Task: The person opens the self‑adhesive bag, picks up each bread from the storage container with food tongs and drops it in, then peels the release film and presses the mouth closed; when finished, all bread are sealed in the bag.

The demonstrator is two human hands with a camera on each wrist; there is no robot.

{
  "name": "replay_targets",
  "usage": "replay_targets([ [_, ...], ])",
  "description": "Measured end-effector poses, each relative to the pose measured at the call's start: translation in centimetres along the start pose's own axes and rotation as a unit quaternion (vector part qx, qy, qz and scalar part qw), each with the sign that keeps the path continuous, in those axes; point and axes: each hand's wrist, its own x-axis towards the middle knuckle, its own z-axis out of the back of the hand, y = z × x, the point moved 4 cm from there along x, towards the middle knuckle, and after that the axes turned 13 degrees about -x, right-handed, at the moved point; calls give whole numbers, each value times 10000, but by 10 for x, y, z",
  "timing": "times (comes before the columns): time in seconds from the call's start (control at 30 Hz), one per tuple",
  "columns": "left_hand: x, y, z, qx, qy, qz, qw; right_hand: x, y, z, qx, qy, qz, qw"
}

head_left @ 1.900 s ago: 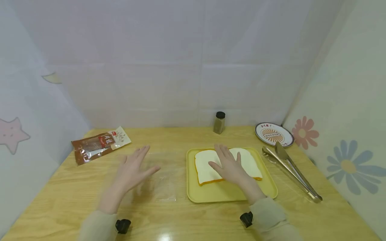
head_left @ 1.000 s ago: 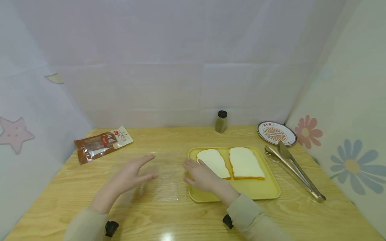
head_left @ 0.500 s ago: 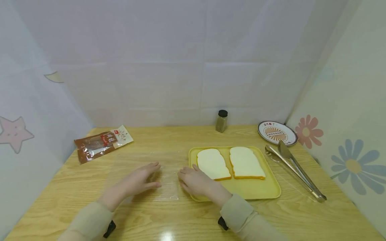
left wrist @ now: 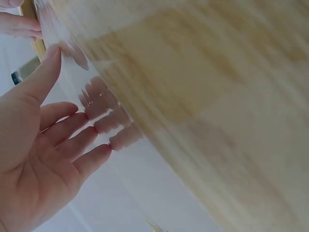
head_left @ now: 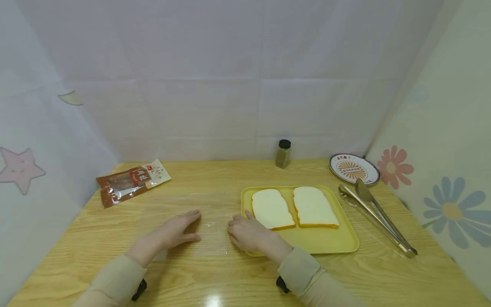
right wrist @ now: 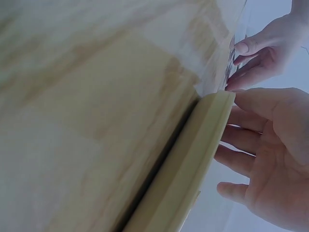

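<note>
A thin clear plastic sheet (head_left: 209, 228) lies flat on the wooden table, left of the tray. My left hand (head_left: 174, 232) rests its fingertips on it, fingers loosely bent and thumb apart; in the left wrist view the fingertips (left wrist: 99, 150) meet their reflections. My right hand (head_left: 249, 232) reaches over the left rim of a yellow tray (head_left: 314, 245), fingers down by the sheet's right edge. In the right wrist view its fingers (right wrist: 239, 137) are loosely bent beyond the tray's rim, partly hidden by it. Two white bread slices (head_left: 271, 209) with orange crusts lie side by side on the tray.
A brown-and-white food packet (head_left: 132, 181) lies at the back left. A black-lidded spice jar (head_left: 283, 154) stands near the back wall. To the right are a patterned plate (head_left: 353, 169) and metal tongs (head_left: 377, 217). Printed cloth walls enclose the table's back and sides.
My right hand has moved left and down from above the bread to the tray's left edge. My left hand has lowered onto the sheet. Over the last half second both hands barely move.
</note>
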Motion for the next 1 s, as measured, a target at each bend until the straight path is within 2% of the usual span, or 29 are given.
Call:
replay_targets([
  [0.23, -1, 0, 3, 120, -46, -142, 9998, -2, 2, 2, -134, 149, 89, 9998],
  [0.4, 0, 1, 3, 188, -340, -423, 9983, -2, 2, 2, -123, 168, 86, 9997],
  [0.53, 0, 0, 3, 74, -513, -544, 9972, -3, 1, 2, -135, 82, 130, 9998],
  [0.7, 1, -5, 4, 68, -605, -559, 9966, -4, 2, 2, -123, 45, 186, 9997],
  [1.0, 1, -8, 9, 115, -1067, -438, 9933, -5, 2, 4, -23, 184, 105, 9998],
])
